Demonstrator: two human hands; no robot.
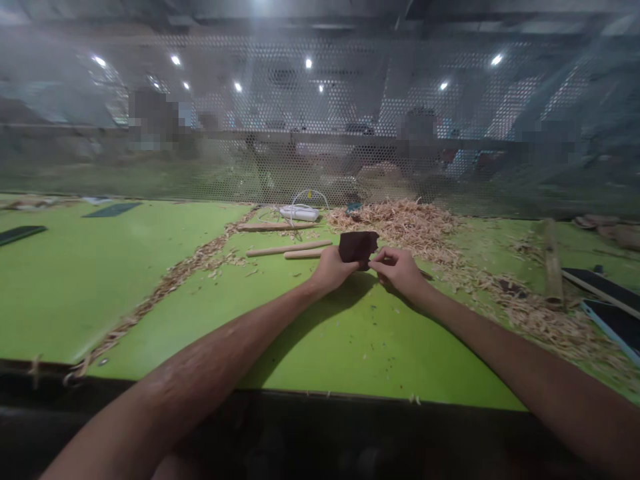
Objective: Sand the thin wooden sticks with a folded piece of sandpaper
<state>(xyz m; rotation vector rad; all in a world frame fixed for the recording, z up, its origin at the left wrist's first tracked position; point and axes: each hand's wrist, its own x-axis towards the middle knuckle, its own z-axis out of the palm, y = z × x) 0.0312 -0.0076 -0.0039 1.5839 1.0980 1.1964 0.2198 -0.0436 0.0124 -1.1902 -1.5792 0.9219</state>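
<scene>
A person's bare left hand (331, 270) is grasping a dark brown, thin, ragged-edged sheet (356, 245) above a bright green, smooth tabletop (320, 340), the thumb pressing along its lower edge. The bare right hand (401, 272) is meeting the sheet's right-hand side, thumb and forefinger drawing together in a pinch; whether those fingertips are gripping the sheet or only touching it, one cannot tell. Both forearms are reaching in from the near edge, and the sheet is standing roughly upright between the two hands.

Just beyond the left hand, two pale, slender, round-ended wooden sticks are lying side by side, one (287, 249) partly behind the other (301, 255). Farther back, a long, tan, flat wooden strip (275, 227) is resting near a white, oblong plastic block (300, 213) with a looping white cable (320, 193). A heap of pale, curled wood shavings (415, 227) is spreading behind the right hand and trailing toward the right side, where a brown, hollow-ended tube (551, 267) is lying near a black, flat, blue-edged slab (617, 327). A grey, perforated screen (300, 153) is rising behind the table.
</scene>
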